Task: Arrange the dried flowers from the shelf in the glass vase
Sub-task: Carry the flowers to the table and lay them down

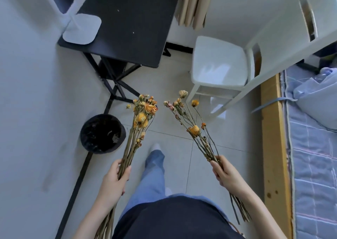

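I hold two bunches of dried flowers with orange and pale yellow heads over the tiled floor. My left hand (114,176) is closed around the stems of the denser left bunch (143,114), whose stem ends trail down past my wrist. My right hand (225,173) grips the looser right bunch (193,127), its heads fanned out and its cut stems sticking out below my forearm. Both bunches point up and away from me, heads about a hand's width apart. No glass vase and no shelf is in view.
A black folding table (131,19) stands ahead with a white stand base (82,29) on its corner. A black waste bin (103,133) sits by the left wall. A white plastic chair (218,63) stands ahead right, a wooden-framed bed (273,129) at the right.
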